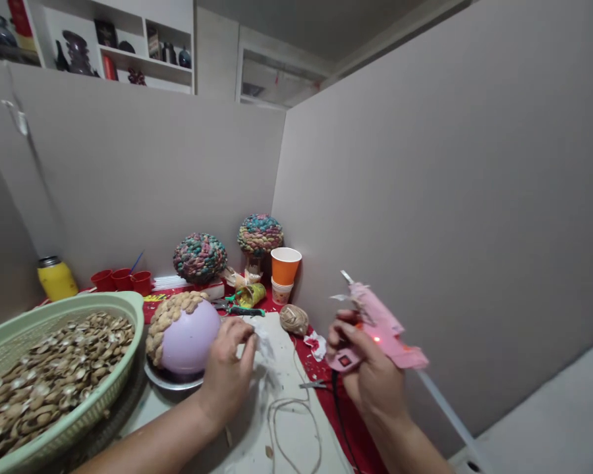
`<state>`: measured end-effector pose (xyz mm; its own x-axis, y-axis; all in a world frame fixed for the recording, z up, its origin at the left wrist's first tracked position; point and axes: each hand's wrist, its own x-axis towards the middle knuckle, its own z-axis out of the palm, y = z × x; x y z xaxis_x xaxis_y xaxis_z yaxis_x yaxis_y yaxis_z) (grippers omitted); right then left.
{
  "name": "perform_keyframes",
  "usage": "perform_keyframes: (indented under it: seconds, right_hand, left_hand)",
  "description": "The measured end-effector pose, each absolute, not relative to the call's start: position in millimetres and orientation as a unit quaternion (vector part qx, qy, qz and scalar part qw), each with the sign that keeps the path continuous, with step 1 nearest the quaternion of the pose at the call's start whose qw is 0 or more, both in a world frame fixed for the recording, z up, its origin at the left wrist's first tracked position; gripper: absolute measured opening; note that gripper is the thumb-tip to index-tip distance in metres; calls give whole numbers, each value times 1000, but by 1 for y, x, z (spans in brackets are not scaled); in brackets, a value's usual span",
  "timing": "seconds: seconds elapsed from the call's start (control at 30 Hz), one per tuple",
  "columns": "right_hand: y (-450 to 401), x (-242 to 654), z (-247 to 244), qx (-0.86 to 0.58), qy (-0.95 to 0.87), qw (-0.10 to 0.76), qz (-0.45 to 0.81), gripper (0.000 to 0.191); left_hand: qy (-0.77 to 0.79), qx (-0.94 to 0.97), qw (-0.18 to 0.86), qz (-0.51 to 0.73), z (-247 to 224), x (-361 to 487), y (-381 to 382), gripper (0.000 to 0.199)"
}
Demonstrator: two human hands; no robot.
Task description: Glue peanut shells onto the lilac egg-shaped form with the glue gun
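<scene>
My right hand (pixel 375 375) is wrapped round a pink hot glue gun (pixel 383 322), its nozzle tilted up to the left and a red light glowing on its side. A long clear glue stick (pixel 447 405) sticks out of its back end. Beside a lilac balloon (pixel 190 339), my left hand (pixel 230 362) is closed in a pinch; what its fingertips hold is too small to make out. Rows of brown nut shells (pixel 165 316) cover the balloon's left and upper part. The balloon rests in a shallow metal bowl (pixel 170 382).
A green basket (pixel 128 306) of empty shells stands at left. Twine (pixel 294 319), scissors (pixel 313 384), pliers (pixel 244 311) and crumpled clear plastic (pixel 267 342) lie near my hands. Behind are two colourful shell-covered balls (pixel 200 257), an orange cup (pixel 285 268), red cups (pixel 122 280) and grey partitions (pixel 425 164).
</scene>
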<state>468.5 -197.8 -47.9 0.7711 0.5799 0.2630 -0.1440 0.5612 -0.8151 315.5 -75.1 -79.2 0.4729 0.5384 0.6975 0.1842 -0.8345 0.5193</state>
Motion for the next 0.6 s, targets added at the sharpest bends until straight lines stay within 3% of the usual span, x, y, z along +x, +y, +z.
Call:
perform_keyframes:
  seconds: [0.3, 0.6]
  right_hand:
    - [-199, 448, -18, -396, -292, 816, 304, 34]
    - [-172, 429, -16, -382, -311, 766, 413, 30]
  left_hand:
    - [214, 951, 129, 183, -101, 325, -89, 57]
    - [202, 970, 95, 96, -90, 299, -103, 24]
